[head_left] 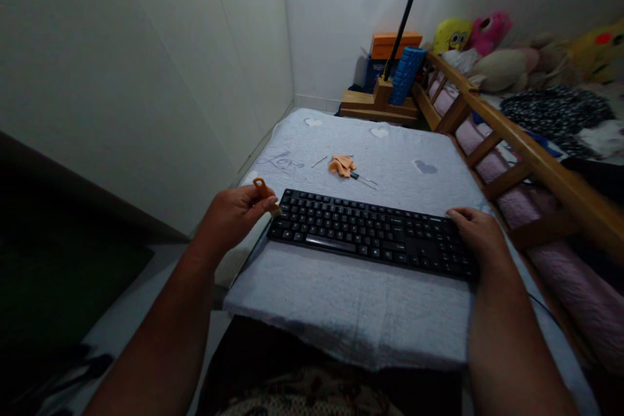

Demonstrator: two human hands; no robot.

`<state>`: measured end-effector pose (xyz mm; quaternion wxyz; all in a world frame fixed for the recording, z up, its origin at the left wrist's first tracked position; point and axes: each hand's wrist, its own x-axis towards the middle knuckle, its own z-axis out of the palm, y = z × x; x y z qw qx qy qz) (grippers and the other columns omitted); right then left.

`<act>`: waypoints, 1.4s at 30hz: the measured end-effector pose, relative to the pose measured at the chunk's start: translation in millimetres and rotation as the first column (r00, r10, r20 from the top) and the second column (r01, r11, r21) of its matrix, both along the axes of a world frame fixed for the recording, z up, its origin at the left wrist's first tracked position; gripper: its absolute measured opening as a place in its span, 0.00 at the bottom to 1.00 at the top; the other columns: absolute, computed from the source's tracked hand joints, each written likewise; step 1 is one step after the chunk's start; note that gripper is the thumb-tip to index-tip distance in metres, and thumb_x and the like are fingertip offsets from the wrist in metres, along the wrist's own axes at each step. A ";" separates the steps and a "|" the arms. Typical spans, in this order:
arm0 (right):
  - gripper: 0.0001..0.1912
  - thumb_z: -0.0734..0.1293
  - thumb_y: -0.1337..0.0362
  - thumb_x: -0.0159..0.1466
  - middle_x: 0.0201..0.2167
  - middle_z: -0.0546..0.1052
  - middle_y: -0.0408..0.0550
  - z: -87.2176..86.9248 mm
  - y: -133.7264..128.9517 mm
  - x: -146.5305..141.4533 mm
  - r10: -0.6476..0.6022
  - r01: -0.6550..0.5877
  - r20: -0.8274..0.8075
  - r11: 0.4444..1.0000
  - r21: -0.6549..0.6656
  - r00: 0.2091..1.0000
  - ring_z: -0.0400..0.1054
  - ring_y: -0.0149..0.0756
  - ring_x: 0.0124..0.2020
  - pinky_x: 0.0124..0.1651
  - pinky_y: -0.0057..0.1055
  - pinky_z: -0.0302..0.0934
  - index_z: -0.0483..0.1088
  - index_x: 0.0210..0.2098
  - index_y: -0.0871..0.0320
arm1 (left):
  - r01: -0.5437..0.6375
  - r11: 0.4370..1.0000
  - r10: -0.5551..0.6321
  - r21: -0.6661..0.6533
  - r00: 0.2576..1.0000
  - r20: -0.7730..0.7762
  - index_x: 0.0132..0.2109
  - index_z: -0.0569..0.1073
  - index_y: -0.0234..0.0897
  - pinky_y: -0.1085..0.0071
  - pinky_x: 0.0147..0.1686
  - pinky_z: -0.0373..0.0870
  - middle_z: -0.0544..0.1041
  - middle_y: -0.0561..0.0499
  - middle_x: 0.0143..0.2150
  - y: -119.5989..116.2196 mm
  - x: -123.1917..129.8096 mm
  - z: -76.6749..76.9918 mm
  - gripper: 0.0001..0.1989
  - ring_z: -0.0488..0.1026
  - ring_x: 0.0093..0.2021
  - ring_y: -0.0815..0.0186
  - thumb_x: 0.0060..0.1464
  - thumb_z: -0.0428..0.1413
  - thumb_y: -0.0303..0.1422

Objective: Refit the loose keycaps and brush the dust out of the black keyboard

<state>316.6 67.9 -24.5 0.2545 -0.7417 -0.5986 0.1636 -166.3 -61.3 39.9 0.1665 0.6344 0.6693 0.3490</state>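
A black keyboard (351,224) lies across the cloth-covered table in front of me. My left hand (231,214) is closed around a small brush (261,188) with an orange handle. The brush's pale bristles touch or nearly touch the keys at the keyboard's left end. At the other end, my right hand (480,234) grips the keyboard's right edge, thumb on top and the other fingers mostly hidden. Behind the keyboard sit a crumpled orange cloth (342,166), a wire tool with a black handle (364,179), and a thin white stick (319,161).
A grey-blue cloth with heart prints (351,312) covers the table. White panels (195,45) rise close on the left. A wooden bed rail (526,136) runs along the right, with plush toys (507,68) beyond. A black pole (408,6) on a wooden base stands behind.
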 end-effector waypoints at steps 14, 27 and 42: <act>0.18 0.64 0.52 0.57 0.37 0.82 0.55 2.6 -1.3 -2.5 0.010 -0.009 0.021 1.000 -0.016 1.000 0.75 0.50 0.41 0.47 0.41 0.65 0.79 0.35 0.58 | -0.021 1.000 0.021 0.013 0.998 0.065 0.38 0.81 0.42 0.67 0.34 0.71 0.84 0.50 0.33 -28.4 8.4 -4.0 0.13 0.79 0.32 0.60 0.58 0.57 0.44; 0.18 0.64 0.52 0.56 0.37 0.83 0.55 1.0 -1.2 -2.7 0.015 -0.015 0.017 1.000 0.000 1.000 0.75 0.49 0.40 0.45 0.39 0.65 0.79 0.33 0.58 | -0.023 1.000 0.023 0.017 1.000 0.002 0.37 0.81 0.40 0.69 0.31 0.70 0.84 0.51 0.32 -41.7 31.4 -2.0 0.14 0.80 0.30 0.61 0.59 0.56 0.44; 0.20 0.64 0.51 0.55 0.36 0.82 0.54 -0.2 -0.5 -0.3 0.011 -0.011 0.007 1.000 -0.004 1.000 0.74 0.48 0.39 0.44 0.39 0.65 0.80 0.35 0.58 | -0.176 0.959 0.256 0.222 0.875 -0.411 0.33 0.78 0.36 0.68 0.27 0.61 0.78 0.48 0.25 -38.4 53.1 -15.9 0.18 0.74 0.25 0.63 0.64 0.50 0.39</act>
